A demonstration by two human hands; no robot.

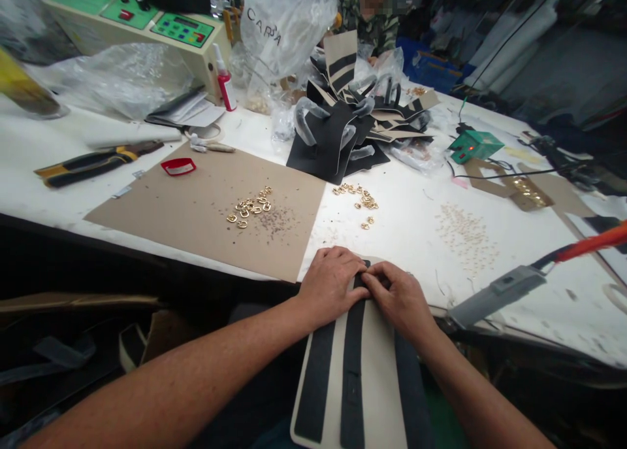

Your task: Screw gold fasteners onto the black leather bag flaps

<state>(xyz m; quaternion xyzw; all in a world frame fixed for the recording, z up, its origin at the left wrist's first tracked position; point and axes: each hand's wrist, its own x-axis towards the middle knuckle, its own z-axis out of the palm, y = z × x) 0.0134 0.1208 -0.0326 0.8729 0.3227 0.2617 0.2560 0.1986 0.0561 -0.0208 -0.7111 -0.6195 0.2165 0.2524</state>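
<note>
A beige panel with black stripes [379, 377] leans from my lap against the front edge of the table. Across its upper left part lies my left hand [333, 285], fingers bent over the top and thumb pressing the middle black stripe. My right hand [399, 299] is at the upper right of the same panel, with thumb and index finger pinched beside the left fingertips. Whatever sits between those right fingertips is too small to make out. Beyond the hands lie small gold rings [367, 199] on the white table and more gold rings [252, 207] on a brown sheet.
Black and beige panels [337, 132] are piled at the back centre. Pliers [98, 165], a red bottle [226, 86] and a green-panelled machine [142, 27] stand or lie left. A grey tool [499, 295] with an orange cord is right, near a green box [475, 145]. A person is behind.
</note>
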